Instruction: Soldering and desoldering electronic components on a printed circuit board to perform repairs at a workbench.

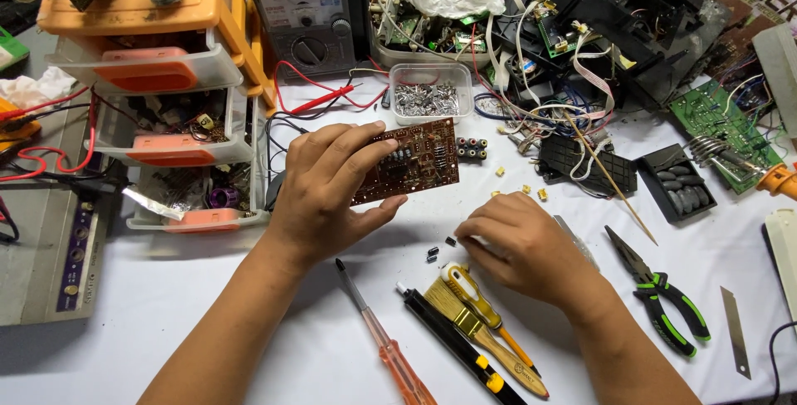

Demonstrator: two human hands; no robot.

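My left hand point(328, 189) holds a brown circuit board point(415, 160) by its left end, tilted up above the white table. My right hand point(519, 243) rests palm down on the table, its fingertips pinched at a small dark component point(451, 241). Another tiny black part point(432, 252) lies just left of it. Whether the fingers grip the component is not clear. Below the right hand lie a yellow-handled screwdriver point(477, 297), a brush point(490, 343), a black pen-like tool point(461, 347) and an orange-handled screwdriver point(390, 351).
An orange-and-clear drawer unit point(158, 98) stands at the left, an analogue meter point(307, 15) behind it. A clear box of metal parts point(427, 94), green-handled pliers point(664, 293), a blade point(735, 330), a soldering iron point(747, 164) and piled boards and cables point(581, 31) fill the back and right.
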